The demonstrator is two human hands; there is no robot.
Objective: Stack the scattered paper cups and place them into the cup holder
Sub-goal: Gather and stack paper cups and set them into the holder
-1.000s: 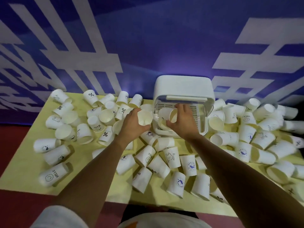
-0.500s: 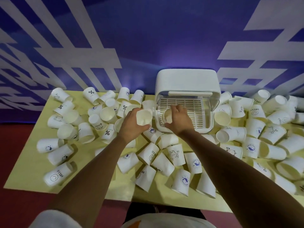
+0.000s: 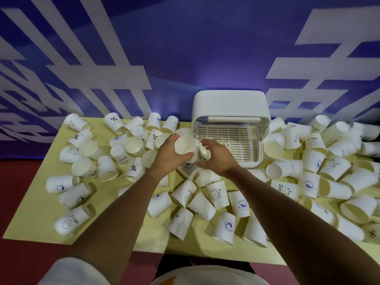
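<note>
A pale yellow surface (image 3: 37, 202) carries scattered white paper cups (image 3: 70, 221) — most on their sides — and a white cup holder (image 3: 230, 103) at the back.

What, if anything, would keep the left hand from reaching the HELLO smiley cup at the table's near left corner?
Likely yes: the HELLO smiley cup lies on its side near the table edge, nothing over it. But the left hand grips a paper cup, so it is occupied.

Seemingly a staged indoor booth or event space: a purple-blue printed backdrop (image 3: 185, 48) with huge white lettering stands behind a plain pale yellow table (image 3: 35, 214) strewn with white printed paper cups (image 3: 67, 221), on dark red floor (image 3: 16, 182)
</note>
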